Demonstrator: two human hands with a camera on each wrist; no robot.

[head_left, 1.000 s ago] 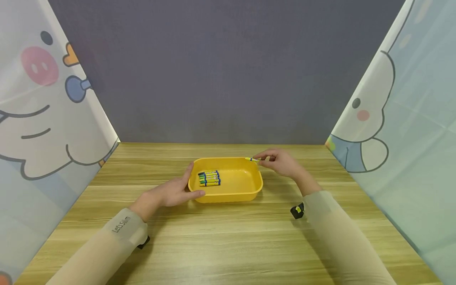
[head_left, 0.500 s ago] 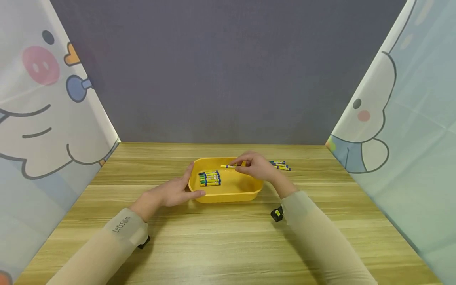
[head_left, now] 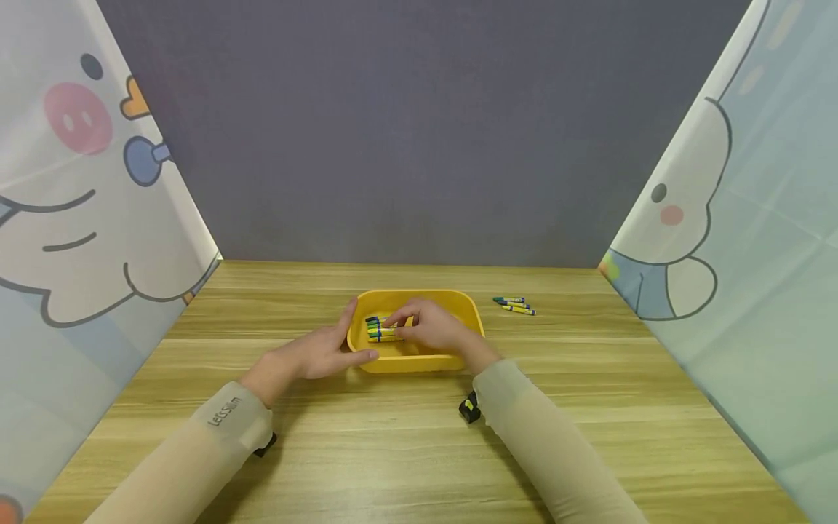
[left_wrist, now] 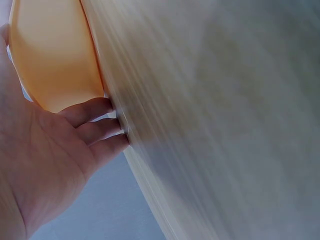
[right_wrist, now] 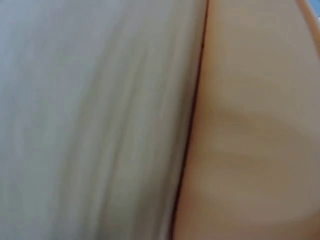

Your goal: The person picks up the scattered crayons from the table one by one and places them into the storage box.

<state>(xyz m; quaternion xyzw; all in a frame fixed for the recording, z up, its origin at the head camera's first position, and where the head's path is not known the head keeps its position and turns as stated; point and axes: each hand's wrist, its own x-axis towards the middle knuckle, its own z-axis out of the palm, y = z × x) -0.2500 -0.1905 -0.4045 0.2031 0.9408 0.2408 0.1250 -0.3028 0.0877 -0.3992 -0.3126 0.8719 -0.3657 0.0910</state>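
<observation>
My right hand (head_left: 432, 325) reaches into a yellow plastic tray (head_left: 425, 364). Its thumb and forefinger pinch a yellow crayon (head_left: 385, 330), low over several crayons (head_left: 373, 321) lying side by side at the tray's left end. The fingers partly cover this row. My left hand (head_left: 324, 353) spans the tray's left end, fingers spread and fairly straight, with its thumb over the front rim. In the left wrist view, several fingertips of this hand rest at the tabletop beside the tray's wall. The right wrist view shows only the tray wall (right_wrist: 255, 125) and tabletop, blurred, without the hand.
Three more crayons (head_left: 517, 305) lie on the wooden table (head_left: 366, 444) to the right of the tray. A dark grey panel (head_left: 419, 131) rises behind the table. Cartoon-printed curtains (head_left: 753, 291) flank both sides.
My right hand has carried the crayon leftward from the tray's back right corner, down into the tray beside the row. The three crayons on the table have come into view. The left hand stays put.
</observation>
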